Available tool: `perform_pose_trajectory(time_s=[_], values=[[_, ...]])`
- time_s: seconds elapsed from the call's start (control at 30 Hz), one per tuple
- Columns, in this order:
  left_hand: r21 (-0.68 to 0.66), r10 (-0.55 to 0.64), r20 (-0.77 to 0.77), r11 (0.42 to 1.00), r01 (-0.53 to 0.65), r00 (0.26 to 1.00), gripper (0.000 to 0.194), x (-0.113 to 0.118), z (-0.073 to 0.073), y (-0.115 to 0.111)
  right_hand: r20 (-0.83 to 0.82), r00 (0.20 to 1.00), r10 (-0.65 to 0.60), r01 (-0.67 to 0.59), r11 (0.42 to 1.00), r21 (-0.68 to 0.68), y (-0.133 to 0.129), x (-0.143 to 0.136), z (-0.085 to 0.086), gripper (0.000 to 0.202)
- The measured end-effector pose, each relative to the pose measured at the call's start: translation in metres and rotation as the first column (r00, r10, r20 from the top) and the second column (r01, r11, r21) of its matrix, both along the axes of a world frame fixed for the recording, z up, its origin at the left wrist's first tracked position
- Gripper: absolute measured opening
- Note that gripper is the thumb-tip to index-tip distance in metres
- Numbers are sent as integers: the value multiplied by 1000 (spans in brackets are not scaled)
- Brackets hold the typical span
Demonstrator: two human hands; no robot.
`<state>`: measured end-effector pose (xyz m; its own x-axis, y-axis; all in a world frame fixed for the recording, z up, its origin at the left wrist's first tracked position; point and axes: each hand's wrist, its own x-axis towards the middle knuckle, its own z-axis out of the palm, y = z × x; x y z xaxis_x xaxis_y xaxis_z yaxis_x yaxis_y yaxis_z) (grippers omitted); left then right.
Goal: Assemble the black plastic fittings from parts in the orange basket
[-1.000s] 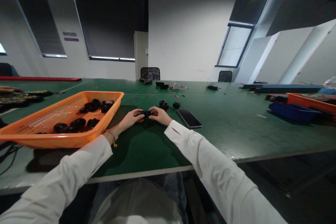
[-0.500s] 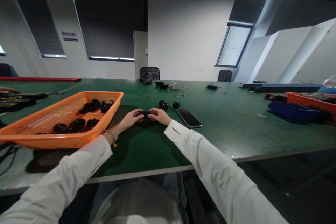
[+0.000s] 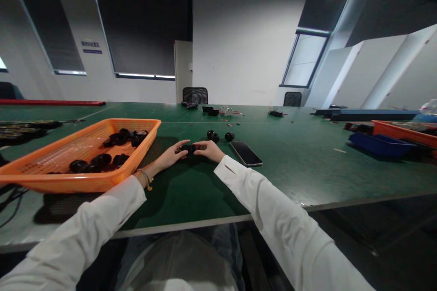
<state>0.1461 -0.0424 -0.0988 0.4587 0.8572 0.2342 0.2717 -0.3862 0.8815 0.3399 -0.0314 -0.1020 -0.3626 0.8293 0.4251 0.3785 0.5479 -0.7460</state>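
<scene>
A small black round plastic part (image 3: pixel 188 148) is between my two hands, just above the green table. My right hand (image 3: pixel 208 150) pinches its right side between thumb and fingers. At its left side is my left hand (image 3: pixel 170 154), with the index finger lifted off and held out above the part and the thumb close to or touching it. Similar black parts (image 3: pixel 213 136) stand just beyond my hands, with one more black part (image 3: pixel 229 136) to their right. The exact kind of part is too small to make out.
An orange basket (image 3: pixel 146 138) with several black parts stands left of my hands. A phone (image 3: pixel 246 153) lies to the right on the green table (image 3: pixel 300 154). Farther right are a blue tray (image 3: pixel 380 143) and another orange basket (image 3: pixel 406 132). Connectors and wires (image 3: pixel 227 110) lie farther back.
My left fingers have loosened from the black part, the index finger now raised and stretched out. My right hand keeps its pinch. Another person's hand at the far left has left the view.
</scene>
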Motion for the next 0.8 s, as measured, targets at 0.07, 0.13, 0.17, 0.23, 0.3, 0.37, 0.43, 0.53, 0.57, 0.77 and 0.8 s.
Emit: perform_pose_trajectory(time_s=[0.07, 0.13, 0.17, 0.23, 0.3, 0.37, 0.43, 0.53, 0.57, 0.77, 0.8], values=[[22, -36, -48, 999, 37, 998, 52, 0, 1, -1, 0, 1000, 3, -3, 1000, -13, 0, 0, -1, 40], [28, -45, -74, 999, 47, 996, 51, 0, 3, -2, -20, 1000, 17, -18, 999, -30, 1, -1, -3, 39], [32, -43, -80, 998, 45, 996, 51, 0, 3, -3, -38, 999, 23, -25, 999, -35, 1, -2, -3, 40], [42, -41, -90, 998, 44, 995, 50, 1, 4, -4, -78, 997, 20, -22, 999, -31, 0, -3, -4, 42], [50, -40, -100, 998, 46, 994, 50, 2, 5, -4, -104, 995, 6, -8, 1000, -23, -1, -3, -5, 42], [47, -37, -105, 998, 42, 994, 50, 2, 5, -5, -111, 994, 0, -3, 1000, -26, -2, -4, -4, 38], [40, -34, -106, 998, 38, 994, 50, 1, 5, -5, -110, 994, 4, -8, 999, -37, -3, -4, -3, 33], [39, -33, -110, 999, 37, 993, 51, 1, 5, -4, -107, 994, 0, -5, 999, -45, -3, -4, -3, 31], [39, -33, -111, 999, 38, 993, 51, 0, 5, -5, -105, 995, -3, -2, 999, -46, -3, -4, -3, 32], [40, -35, -94, 998, 39, 995, 49, 1, 7, -6, -91, 996, -19, 15, 999, -45, -4, -4, -3, 33], [38, -31, -90, 999, 35, 995, 49, 1, 6, -6, -92, 996, -19, 15, 999, -44, -4, -4, -3, 33]])
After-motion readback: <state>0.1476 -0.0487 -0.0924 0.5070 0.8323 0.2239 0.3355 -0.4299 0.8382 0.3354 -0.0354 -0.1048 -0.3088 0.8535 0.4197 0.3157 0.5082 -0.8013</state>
